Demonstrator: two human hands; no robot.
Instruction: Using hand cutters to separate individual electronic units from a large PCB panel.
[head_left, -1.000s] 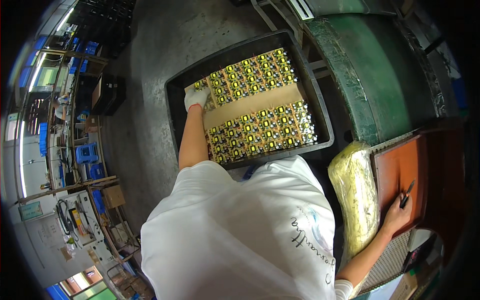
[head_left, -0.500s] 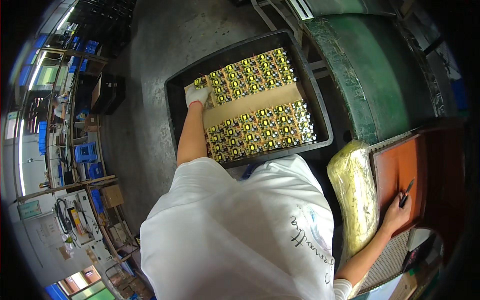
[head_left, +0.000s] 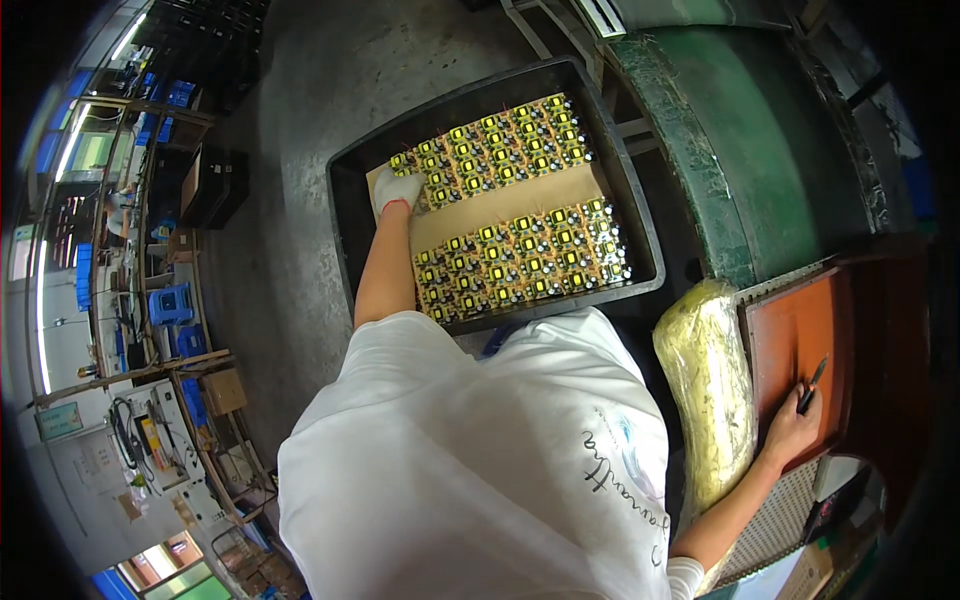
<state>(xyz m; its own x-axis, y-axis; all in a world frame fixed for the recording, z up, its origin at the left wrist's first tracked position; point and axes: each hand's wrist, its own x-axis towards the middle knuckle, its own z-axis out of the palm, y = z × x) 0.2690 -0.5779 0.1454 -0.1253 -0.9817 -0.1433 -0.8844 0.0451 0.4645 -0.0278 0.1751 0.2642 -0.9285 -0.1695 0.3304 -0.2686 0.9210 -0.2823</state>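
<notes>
My left hand [head_left: 401,190], in a white glove, is closed on the end strip of circuit boards [head_left: 402,162] at the left side of the upper group. The glove covers most of that strip. Several more circuit boards [head_left: 498,150], carrying yellow-wrapped transformers, lie beside it in rows. A second group of circuit boards [head_left: 535,265] sits nearer to me, with a bare band of cardboard [head_left: 510,207] between the groups. All lie inside a black plastic tub [head_left: 340,235]. At far right, my bare right hand [head_left: 797,428] grips a slim black pen-like tool [head_left: 812,386] over a reddish-orange tray surface [head_left: 790,335].
A yellowish plastic-wrapped bundle [head_left: 708,390] lies between my body and the orange tray. Green machinery [head_left: 740,130] stands right of the tub, with a metal frame [head_left: 640,140] behind it. Shelves with blue bins [head_left: 172,305] line the left, beyond the grey floor [head_left: 290,200].
My left hand has shifted slightly right, with the end strip now closer to its neighbours. My right hand and the pen-like tool look unmoved.
</notes>
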